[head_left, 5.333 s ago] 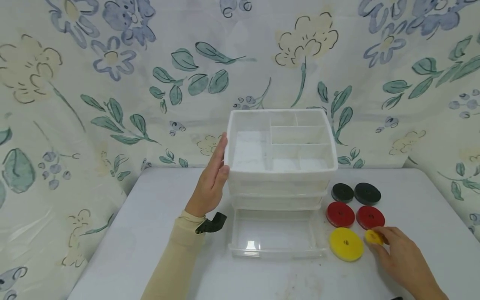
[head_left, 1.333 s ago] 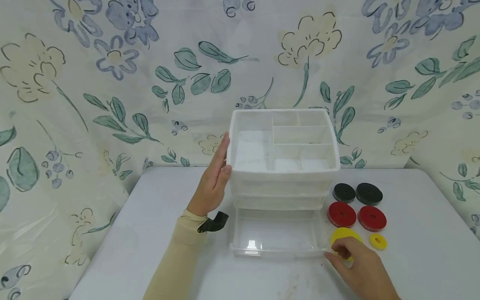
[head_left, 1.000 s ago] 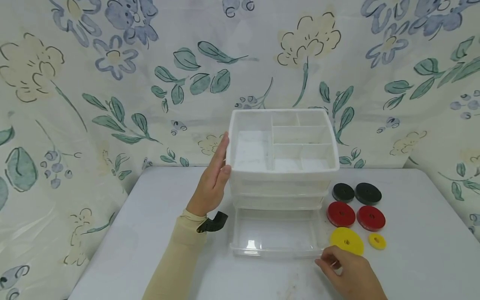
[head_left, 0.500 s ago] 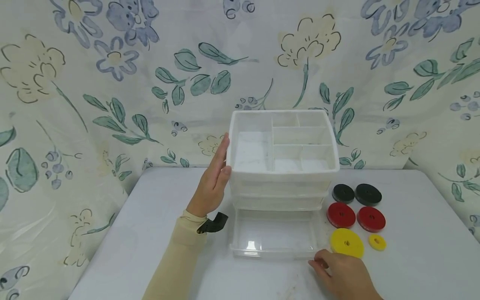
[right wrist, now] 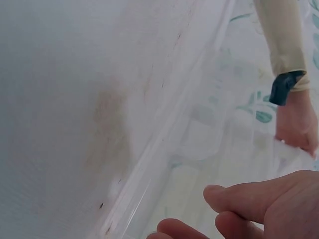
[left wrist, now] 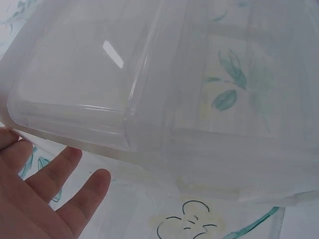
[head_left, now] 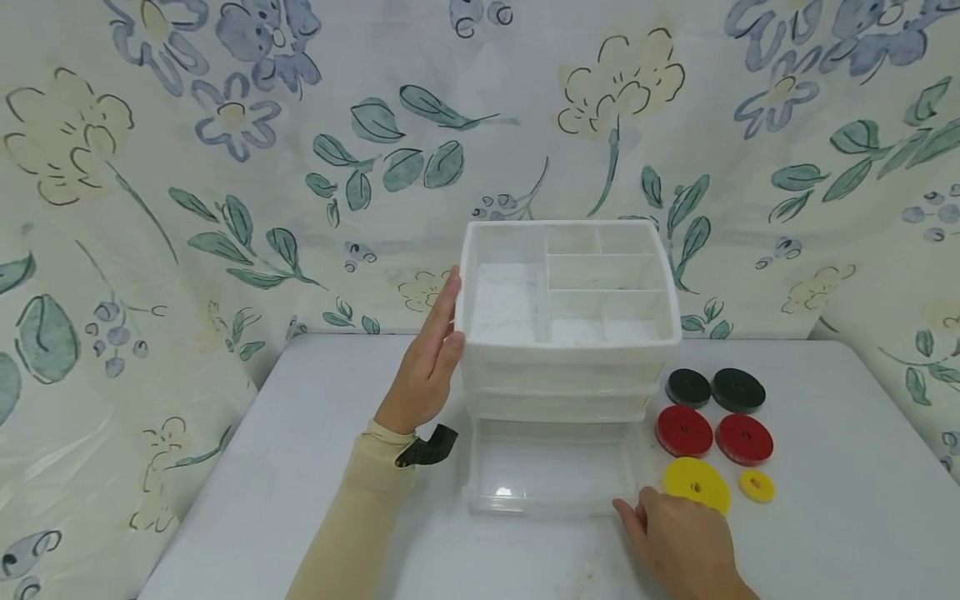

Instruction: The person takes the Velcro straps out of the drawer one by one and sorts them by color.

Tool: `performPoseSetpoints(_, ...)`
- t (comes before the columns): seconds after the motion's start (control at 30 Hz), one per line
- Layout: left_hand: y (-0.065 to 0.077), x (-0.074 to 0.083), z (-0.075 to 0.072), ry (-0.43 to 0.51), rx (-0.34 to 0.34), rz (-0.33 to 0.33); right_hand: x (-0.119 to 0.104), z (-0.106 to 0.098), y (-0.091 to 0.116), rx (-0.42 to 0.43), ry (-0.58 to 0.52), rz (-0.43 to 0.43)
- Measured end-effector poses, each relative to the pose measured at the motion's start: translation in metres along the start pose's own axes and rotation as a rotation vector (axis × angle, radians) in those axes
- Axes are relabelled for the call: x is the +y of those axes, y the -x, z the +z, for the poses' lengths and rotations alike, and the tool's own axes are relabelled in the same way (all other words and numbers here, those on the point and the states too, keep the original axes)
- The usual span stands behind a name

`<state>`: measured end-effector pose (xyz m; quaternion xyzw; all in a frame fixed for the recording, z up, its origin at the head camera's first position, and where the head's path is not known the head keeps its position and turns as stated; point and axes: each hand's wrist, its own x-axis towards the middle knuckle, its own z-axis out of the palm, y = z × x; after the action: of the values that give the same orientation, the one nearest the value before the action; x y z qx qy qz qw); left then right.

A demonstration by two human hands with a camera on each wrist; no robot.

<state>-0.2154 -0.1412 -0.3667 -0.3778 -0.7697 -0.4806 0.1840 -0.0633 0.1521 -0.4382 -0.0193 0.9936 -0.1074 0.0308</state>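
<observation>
A white plastic drawer unit (head_left: 570, 358) stands upright at the table's middle, its top tray split into compartments. The clear bottom drawer (head_left: 551, 467) is pulled out towards me. My left hand (head_left: 420, 358) rests flat along the unit's left side, fingers straight in the head view; the left wrist view shows fingertips (left wrist: 102, 179) beside the clear wall. At the drawer's front right corner is my right hand (head_left: 678, 537), fingers curled and thumb pointing forward, right at the front edge. In the right wrist view the thumb (right wrist: 239, 196) overlaps the drawer, with nothing seen pinched.
To the right of the unit lie two black discs (head_left: 738, 390), two red discs (head_left: 744, 439), a large yellow disc (head_left: 693, 482) partly behind my right hand, and a small yellow ring (head_left: 756, 486). Floral cloth (head_left: 420, 125) hangs behind the white table (head_left: 262, 483).
My right hand has let go of the small yellow ring and moved left past the large yellow disc to the drawer's front right corner. My left hand has stayed on the unit.
</observation>
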Motion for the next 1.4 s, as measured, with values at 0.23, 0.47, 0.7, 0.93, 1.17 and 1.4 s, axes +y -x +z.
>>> performPoseSetpoints(0.23,0.000,0.000,0.001,-0.004,-0.003,-0.002,-0.003,-0.001,-0.006,-0.027,0.008,0.018)
performPoseSetpoints(0.47,-0.001,0.000,0.000,-0.003,-0.002,0.003,-0.003,0.000,-0.013,0.007,0.005,-0.009)
performPoseSetpoints(0.7,-0.001,0.001,0.000,-0.004,-0.002,0.001,-0.006,0.000,-0.020,0.021,0.000,-0.026)
performPoseSetpoints(0.93,-0.001,0.000,0.000,-0.004,-0.004,-0.001,-0.012,0.002,-0.029,0.004,0.059,-0.057)
performPoseSetpoints(1.17,-0.002,-0.001,0.000,-0.008,-0.004,0.006,-0.017,0.009,-0.033,0.061,0.079,-0.098)
performPoseSetpoints(1.4,-0.001,-0.001,0.000,-0.009,-0.004,0.003,-0.021,0.009,-0.039,0.090,0.093,-0.110)
